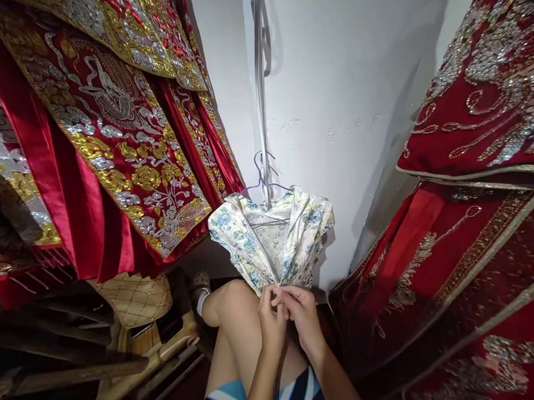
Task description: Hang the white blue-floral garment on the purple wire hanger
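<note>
A white floral top (252, 246) with blue and yellow-green flowers hangs by its shoulders on a thin purple wire hanger (259, 179). Its neckline falls in a deep V that meets just at my fingertips. My left hand (271, 320) is closed in a pinch on the fabric at the bottom of that V. Beside it, touching, my right hand (300, 315) also pinches the cloth there, its fingers bent. Any button or small fastening between the fingertips is too small to make out. Below the hands, the lower part of the top is hidden.
Red embroidered garments (116, 130) in gold and silver hang close on the left. More beaded red garments (471, 242) hang on the right. A white pole (259, 77) stands before the pale wall (341, 80). Low left is a wooden chair (156, 359); my bare knee (237, 304) is under the top.
</note>
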`<state>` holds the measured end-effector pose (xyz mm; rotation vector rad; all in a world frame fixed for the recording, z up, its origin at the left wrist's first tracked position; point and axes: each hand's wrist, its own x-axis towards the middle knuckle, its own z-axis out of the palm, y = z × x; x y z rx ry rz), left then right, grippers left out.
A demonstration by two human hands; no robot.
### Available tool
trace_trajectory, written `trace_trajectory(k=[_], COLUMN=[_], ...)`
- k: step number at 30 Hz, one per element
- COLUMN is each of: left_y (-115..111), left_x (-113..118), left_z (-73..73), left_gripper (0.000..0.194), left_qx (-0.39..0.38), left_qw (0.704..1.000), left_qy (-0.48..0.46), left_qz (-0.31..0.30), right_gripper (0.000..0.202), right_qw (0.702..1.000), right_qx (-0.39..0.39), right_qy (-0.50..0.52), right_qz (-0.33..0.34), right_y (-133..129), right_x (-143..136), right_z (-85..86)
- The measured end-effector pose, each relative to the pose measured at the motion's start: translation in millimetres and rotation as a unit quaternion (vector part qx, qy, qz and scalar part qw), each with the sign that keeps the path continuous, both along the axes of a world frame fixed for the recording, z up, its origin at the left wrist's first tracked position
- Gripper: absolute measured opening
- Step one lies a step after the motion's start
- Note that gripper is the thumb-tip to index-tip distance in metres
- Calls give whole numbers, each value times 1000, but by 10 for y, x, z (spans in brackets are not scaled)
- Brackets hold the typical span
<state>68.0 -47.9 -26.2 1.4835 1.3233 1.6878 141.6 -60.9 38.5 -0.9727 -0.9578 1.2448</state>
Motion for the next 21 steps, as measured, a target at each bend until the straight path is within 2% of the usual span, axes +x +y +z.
trace_trajectory(k=[2,4,6,10,12,13,15,17,19,21], left_y=[41,66,83,128,147,153,167,205,292,432], left_x=[-84,-148,-164,-116,-110,-120,-165,-235,-322,-412], left_z=[-14,-31,-43,-44,-57,-68,-79,-9,228,663], left_gripper=[21,21,20,17,16,16,16,12,4,13], left_qx=[6,10,2,-34,-44,-47,-57,-66,-50,3], left_qw=[1000,997,992,973,963,960,957,960,971,985], left_qy=[28,72,128,228,263,275,281,258,206,148], left_qz=[1,6,7,-13,-26,-32,-53,-85,-107,-89], right_gripper=[29,29,27,20,22,23,21,16,15,17], right_qw=[1000,999,999,996,996,997,996,994,992,992], right_qx=[-13,-18,-5,66,64,62,70,90,108,114], right_qy=[10,23,40,50,57,55,44,33,30,21], right_qz=[23,21,-5,-26,-18,-6,24,46,53,54], right_y=[114,323,611,1198,1369,1412,1426,1385,1330,1274], right_x=[-11,-16,-34,-103,-129,-136,-137,-121,-90,-48], right_z=[101,288,568,1276,1561,1651,1708,1637,1527,1467])
